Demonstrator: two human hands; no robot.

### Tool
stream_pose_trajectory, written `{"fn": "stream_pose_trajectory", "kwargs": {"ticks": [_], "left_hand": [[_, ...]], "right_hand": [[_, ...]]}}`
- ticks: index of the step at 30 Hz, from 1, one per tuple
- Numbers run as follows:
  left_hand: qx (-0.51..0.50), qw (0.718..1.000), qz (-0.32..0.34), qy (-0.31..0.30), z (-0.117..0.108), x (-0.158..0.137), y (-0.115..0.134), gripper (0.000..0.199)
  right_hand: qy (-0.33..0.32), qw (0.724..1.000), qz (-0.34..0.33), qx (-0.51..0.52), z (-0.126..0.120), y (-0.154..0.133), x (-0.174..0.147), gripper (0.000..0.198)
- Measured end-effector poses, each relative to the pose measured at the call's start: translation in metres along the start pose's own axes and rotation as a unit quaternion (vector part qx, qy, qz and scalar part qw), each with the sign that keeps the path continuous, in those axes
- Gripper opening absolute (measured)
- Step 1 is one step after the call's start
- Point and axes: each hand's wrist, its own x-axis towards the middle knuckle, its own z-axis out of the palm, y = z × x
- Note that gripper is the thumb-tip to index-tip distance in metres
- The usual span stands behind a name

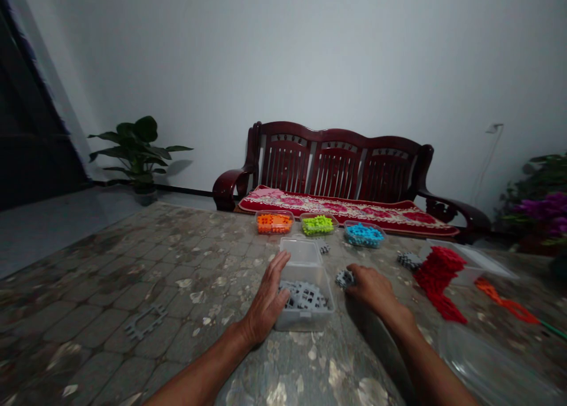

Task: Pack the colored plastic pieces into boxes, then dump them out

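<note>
My left hand (pixel 267 299) lies along the left side of a clear plastic box (pixel 305 322), fingers stretched out and thumb at the rim. Loose grey interlocking plastic pieces (pixel 305 295) fill the box, whose lid (pixel 301 251) is tipped back. To the right of the box, my right hand (pixel 371 288) is closed on a small bunch of grey interlocking pieces (pixel 344 279) at the tabletop; its fingertips are partly hidden. Another grey piece (pixel 325 247) lies behind the box. Far to the left rests a grey frame-shaped piece (pixel 146 322).
Behind stand boxes of orange (pixel 274 223), green (pixel 318 224) and blue pieces (pixel 364 234). On the right are a red assembled shape (pixel 438 279), grey pieces (pixel 408 260), an orange chain (pixel 507 302) and a clear lid (pixel 491 364). A wooden bench (pixel 336 158) stands beyond the table.
</note>
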Motion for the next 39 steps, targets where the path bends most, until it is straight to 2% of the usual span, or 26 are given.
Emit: {"fn": "stream_pose_trajectory", "kwargs": {"ticks": [4,7,10,14,18,22,28,30,32,34,37,39], "left_hand": [[-0.004,1.0,-0.002,-0.008,-0.001,0.0,0.002,0.064],[-0.014,1.0,-0.004,-0.011,0.0,-0.001,0.001,0.065],[-0.028,0.999,-0.015,-0.013,0.0,-0.001,0.003,0.069],[-0.043,0.998,-0.038,-0.017,-0.001,-0.001,0.009,0.073],[-0.049,0.998,-0.041,-0.017,-0.002,0.001,0.015,0.075],[-0.055,0.997,-0.048,-0.011,-0.001,0.001,0.015,0.077],[-0.059,0.997,-0.05,-0.017,-0.002,0.001,0.015,0.077],[-0.054,0.997,-0.05,-0.016,-0.002,0.001,0.015,0.076],[-0.046,0.998,-0.046,-0.015,-0.002,0.001,0.014,0.075],[-0.042,0.998,-0.039,-0.017,-0.002,0.0,0.013,0.075],[-0.041,0.998,-0.039,-0.021,-0.002,0.0,0.012,0.073],[-0.039,0.998,-0.042,-0.022,-0.002,0.0,0.011,0.072]], "right_hand": [[-0.001,1.0,0.001,0.009,-0.004,0.002,0.001,0.045],[0.054,0.996,-0.015,0.075,-0.013,0.002,-0.001,0.05],[0.1,0.97,-0.094,0.198,-0.022,-0.005,-0.01,0.054],[0.087,0.931,-0.198,0.295,-0.027,-0.03,-0.027,0.052],[0.068,0.931,-0.239,0.268,-0.029,-0.059,-0.033,0.052],[0.046,0.939,-0.259,0.222,-0.029,-0.075,-0.027,0.051],[0.044,0.921,-0.294,0.252,-0.025,-0.078,-0.027,0.019],[0.047,0.914,-0.306,0.262,-0.024,-0.076,-0.027,0.015],[0.069,0.91,-0.298,0.279,-0.022,-0.071,-0.024,0.017],[0.108,0.915,-0.259,0.29,-0.019,-0.059,-0.017,0.02],[0.136,0.944,-0.163,0.251,-0.011,-0.032,-0.006,0.028],[0.109,0.968,-0.101,0.2,-0.005,-0.014,-0.001,0.035]]}}
